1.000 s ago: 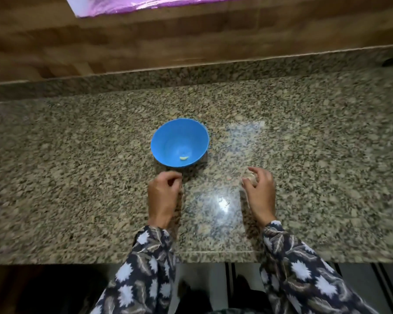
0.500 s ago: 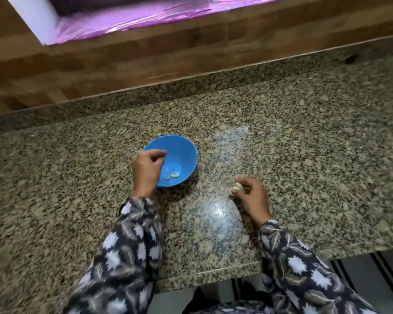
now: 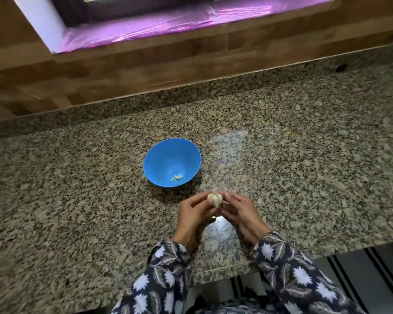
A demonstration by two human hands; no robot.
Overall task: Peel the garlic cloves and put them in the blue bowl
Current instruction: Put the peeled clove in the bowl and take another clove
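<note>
Your left hand (image 3: 194, 214) and right hand (image 3: 241, 211) both pinch the garlic bulb (image 3: 215, 198), off-white and papery, just near of the blue bowl (image 3: 159, 155) on the granite counter (image 3: 304, 166). Two pale peeled cloves (image 3: 177, 177) lie inside the bowl.

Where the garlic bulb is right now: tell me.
In the head view, the garlic bulb sits near centre, pinched between the left hand and the right hand over the granite counter, close to the blue bowl's near-right side.

cloves (image 3: 177, 177) in bowl (image 3: 159, 155), garlic (image 3: 215, 198) nearer
</note>
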